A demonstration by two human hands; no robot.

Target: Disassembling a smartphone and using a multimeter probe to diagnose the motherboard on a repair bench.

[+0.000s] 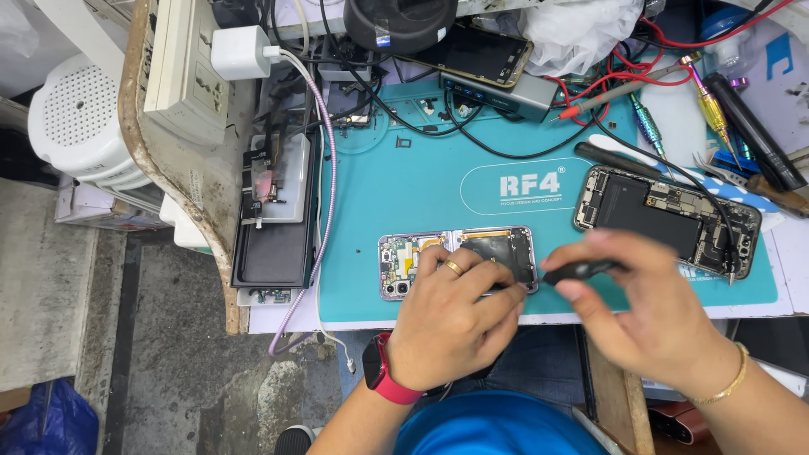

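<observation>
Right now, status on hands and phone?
Left hand pressing the opened phone. Right hand gripping black tool, tip at phone's edge. Second opened phone nearby, clear.

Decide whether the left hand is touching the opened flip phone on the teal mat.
Touching. The head view shows the left hand resting on the opened flip phone, fingers covering its lower edge.

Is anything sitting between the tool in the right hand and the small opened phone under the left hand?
Nothing visible does. The right hand holds a black tool whose tip points at the small opened phone, where the left hand rests.
</observation>
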